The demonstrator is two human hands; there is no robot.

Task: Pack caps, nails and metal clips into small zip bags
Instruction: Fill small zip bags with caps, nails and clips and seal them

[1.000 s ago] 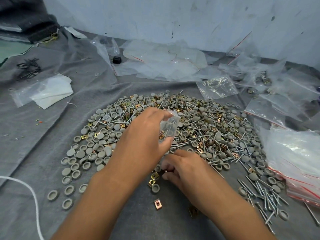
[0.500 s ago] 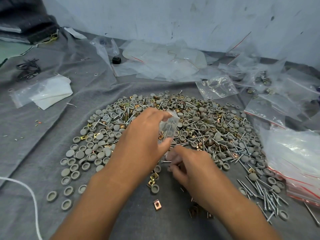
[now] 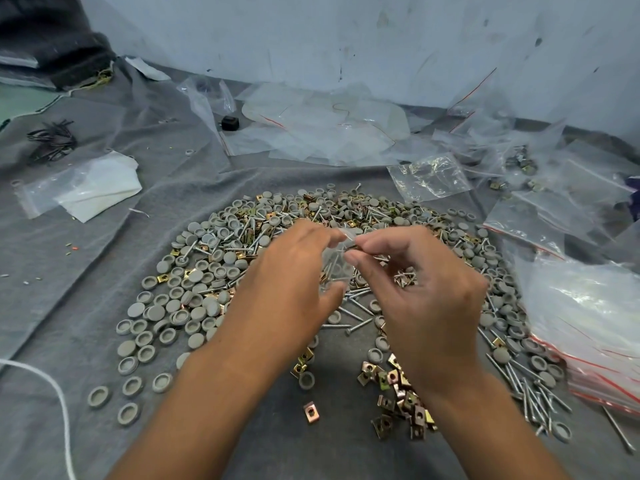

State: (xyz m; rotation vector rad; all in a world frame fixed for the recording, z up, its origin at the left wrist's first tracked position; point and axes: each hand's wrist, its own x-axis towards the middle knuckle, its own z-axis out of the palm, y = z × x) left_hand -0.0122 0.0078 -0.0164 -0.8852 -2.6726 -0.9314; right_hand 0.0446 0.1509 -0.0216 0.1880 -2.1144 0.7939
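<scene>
Above the heap of caps, the left hand grips a small zip bag, seemingly to keep its mouth open, while the right hand pinches a nail at the opening.

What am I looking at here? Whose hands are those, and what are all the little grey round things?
There is no machine here, just a person working. The picture comes from a camera worn on the person's head, so you look down at their hands as they do.

The left hand holds a small clear zip bag up over the pile. The right hand pinches something small at the top of the bag; it is too small to tell what.

On the grey cloth lies a big heap of grey round caps, long metal nails and little gold metal clips. A stack of empty bags with red strips waits on the right. More clear bags lie by the wall.
</scene>
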